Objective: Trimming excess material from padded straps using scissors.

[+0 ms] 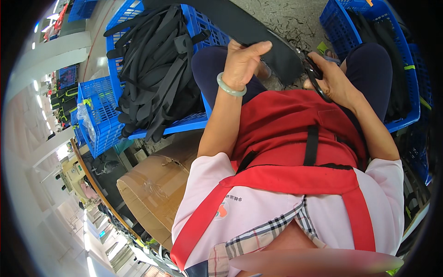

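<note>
In the head view, a large blue latticed plastic crate [189,123] at the left is heaped with long black fabric straps [157,69], some of which are draped over its rim. Beside it, a second blue plastic crate [100,129] is seen, with a crumpled clear plastic bag [86,121] at its side. At the right, a blue plastic crate with a smooth rim [402,123] is filled with dark fabric pieces [390,69]. Below the left crate, a brown cardboard box [157,189] is placed; its contents cannot be told.

A long, wide black fabric strip [258,39] is stretched from the upper edge down between the hands, above the grey floor [295,14]. It is held at its near edge by the left hand [243,64], the thumb laid across it and the fingers partly hidden. By the right hand [334,81], black-handled scissors [311,72] are gripped, close to the strip's right edge; the spread of the blades cannot be told.
</note>
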A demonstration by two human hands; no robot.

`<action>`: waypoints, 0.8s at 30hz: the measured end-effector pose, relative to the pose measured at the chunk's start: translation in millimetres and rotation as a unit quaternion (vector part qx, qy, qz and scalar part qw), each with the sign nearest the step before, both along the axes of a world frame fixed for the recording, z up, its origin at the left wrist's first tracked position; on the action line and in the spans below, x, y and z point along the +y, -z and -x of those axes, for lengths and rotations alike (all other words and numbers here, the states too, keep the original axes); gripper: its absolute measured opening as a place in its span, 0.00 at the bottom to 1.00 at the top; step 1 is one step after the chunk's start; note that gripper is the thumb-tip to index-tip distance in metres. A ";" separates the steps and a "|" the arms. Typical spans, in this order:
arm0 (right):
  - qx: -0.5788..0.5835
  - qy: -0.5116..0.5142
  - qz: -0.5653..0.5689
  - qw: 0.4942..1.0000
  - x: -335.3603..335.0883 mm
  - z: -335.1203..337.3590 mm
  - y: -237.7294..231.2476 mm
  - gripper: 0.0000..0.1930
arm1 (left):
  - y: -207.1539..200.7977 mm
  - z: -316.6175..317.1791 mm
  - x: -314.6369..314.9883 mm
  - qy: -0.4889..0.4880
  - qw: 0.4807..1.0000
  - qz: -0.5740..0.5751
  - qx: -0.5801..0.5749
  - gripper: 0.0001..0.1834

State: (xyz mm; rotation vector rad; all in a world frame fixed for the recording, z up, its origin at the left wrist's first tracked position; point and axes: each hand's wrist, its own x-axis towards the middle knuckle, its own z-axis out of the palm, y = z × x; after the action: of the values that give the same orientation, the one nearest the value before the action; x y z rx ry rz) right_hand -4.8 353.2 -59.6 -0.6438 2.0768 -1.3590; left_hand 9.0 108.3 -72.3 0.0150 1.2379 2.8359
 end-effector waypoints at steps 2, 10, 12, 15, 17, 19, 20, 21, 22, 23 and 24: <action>0.059 0.005 0.016 0.998 -5.8 -0.2 -3.0 0.31 | 1.4 -1.9 1.0 0.007 1.000 0.001 0.003 0.13; 0.093 -0.021 -0.037 0.995 -8.0 5.3 -14.7 0.33 | -2.1 -2.8 3.8 0.022 1.000 0.004 0.006 0.12; 0.129 -0.025 -0.028 0.991 -11.2 6.9 -20.4 0.33 | 0.7 -3.6 1.5 0.024 1.000 0.013 0.016 0.12; 0.138 -0.044 -0.061 0.988 -13.2 8.7 -24.0 0.33 | 2.7 -3.8 -3.1 0.039 0.999 -0.003 0.029 0.13; 0.064 -0.037 -0.060 0.995 -13.6 8.9 -23.3 0.33 | 2.8 -4.2 -2.4 0.035 0.999 -0.007 0.023 0.13; 0.065 -0.032 -0.051 0.996 -13.2 7.2 -20.1 0.32 | 2.7 -4.0 -1.9 0.033 0.999 -0.012 0.018 0.13; 0.067 -0.028 -0.042 0.997 -13.3 6.6 -18.6 0.32 | 2.8 -4.1 -2.4 0.033 0.999 -0.011 0.018 0.13; 0.067 -0.029 -0.042 0.996 -13.3 6.8 -17.8 0.32 | 2.9 -4.2 -2.9 0.033 0.999 -0.010 0.018 0.14; 0.062 -0.031 -0.052 0.996 -13.3 7.2 -17.2 0.31 | 3.1 -4.4 -3.1 0.032 0.999 -0.009 0.018 0.14; 0.055 -0.033 -0.064 0.996 -13.3 7.4 -16.8 0.30 | 3.3 -4.8 -2.8 0.029 0.999 -0.014 0.015 0.14; 0.055 -0.034 -0.064 0.996 -13.7 7.6 -18.0 0.30 | 3.4 -5.0 -2.7 0.025 0.999 -0.018 0.011 0.14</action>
State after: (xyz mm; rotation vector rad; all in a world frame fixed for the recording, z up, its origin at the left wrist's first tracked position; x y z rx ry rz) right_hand -12.4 339.4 -41.6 -0.7419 2.1885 -1.1667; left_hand 14.0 105.6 -75.7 0.0771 1.1721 2.8221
